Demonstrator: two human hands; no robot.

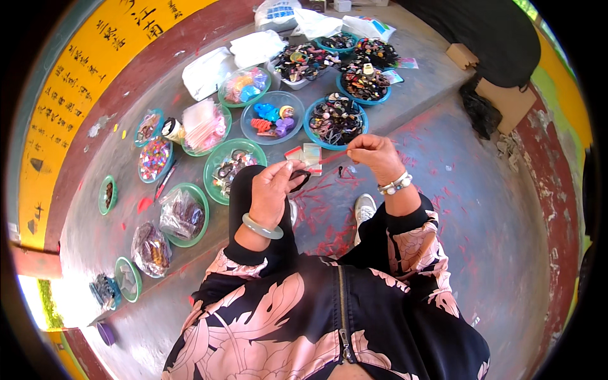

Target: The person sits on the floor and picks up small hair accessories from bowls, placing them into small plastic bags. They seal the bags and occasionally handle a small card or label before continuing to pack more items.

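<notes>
My left hand [271,192], with a pale bangle at the wrist, is closed in a pinch. A small black loop [302,182], like a hair tie, hangs at its fingers. To the right my right hand [375,158], wearing a beaded bracelet, also pinches with thumb and forefinger. A thin pinkish strand [329,153] seems to run between the two hands, too fine to make out surely. Behind the hands lies a red and white card [311,156], partly hidden by my left fingers. A small black piece [341,171] lies on the floor between the hands.
Ahead stand a blue basin of dark hair ties [308,126], a clear bowl [295,136] with colourful pieces and a green basin [207,180]. More basins and plastic bags [151,250] spread leftward. Red scraps [332,237] litter the floor around my shoes [365,209].
</notes>
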